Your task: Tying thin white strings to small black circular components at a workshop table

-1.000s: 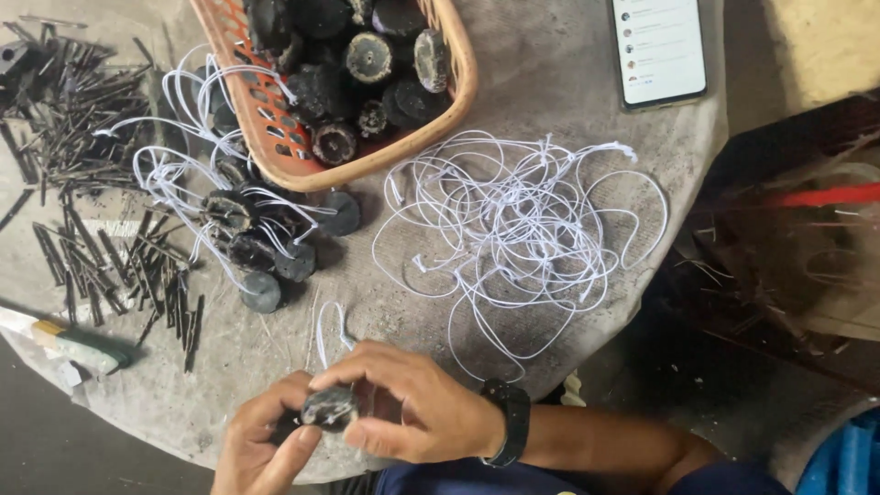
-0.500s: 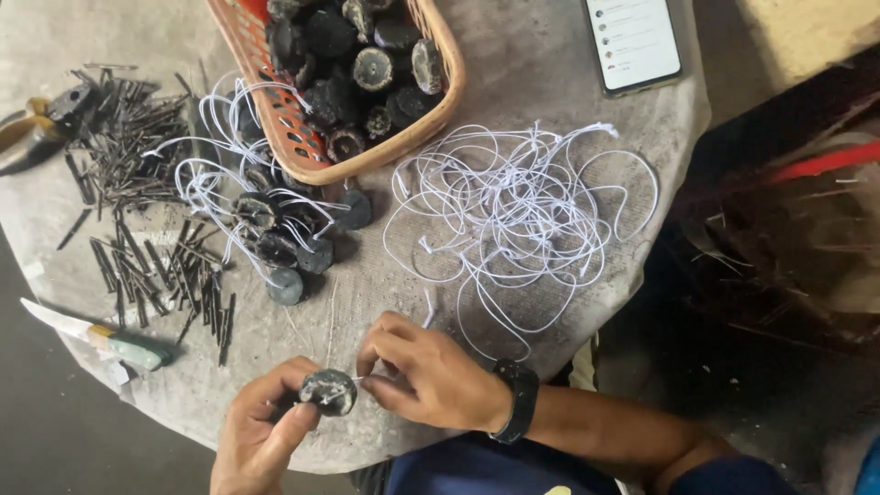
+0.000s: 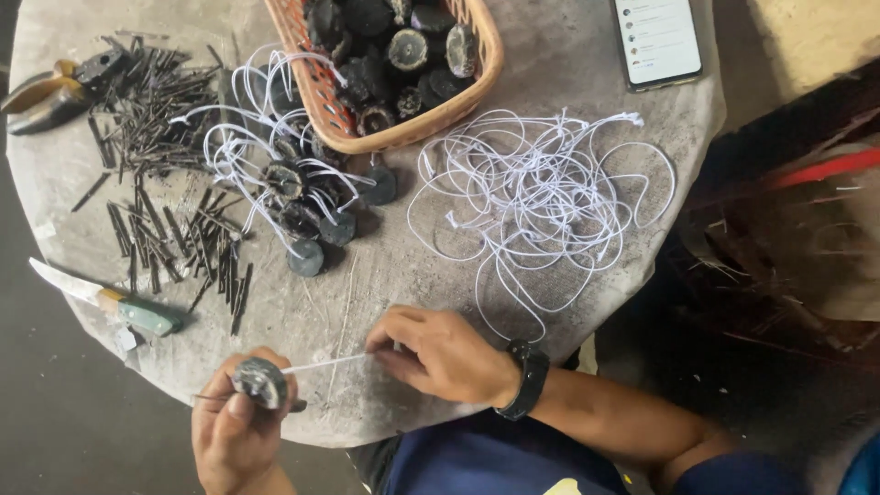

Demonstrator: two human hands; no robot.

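Observation:
My left hand (image 3: 234, 431) grips a small round black disc (image 3: 259, 381) at the table's near edge, with a thin dark nail sticking out to its left. A white string (image 3: 323, 363) runs taut from the disc to my right hand (image 3: 440, 353), which pinches its other end. A black watch (image 3: 527, 378) sits on my right wrist. Both hands hover over the front rim of the round grey table (image 3: 568, 55).
A woven basket (image 3: 477, 82) of black discs stands at the back. Discs with white strings (image 3: 293, 197) lie beside it, loose white strings (image 3: 541, 192) to the right, dark nails (image 3: 156, 156) to the left. A knife (image 3: 110, 302), pliers (image 3: 46, 92) and a phone (image 3: 657, 41) lie around.
My hands have drawn apart: the left one moved left with the disc, and the right one pulled the white string out to the right. The view shifted slightly.

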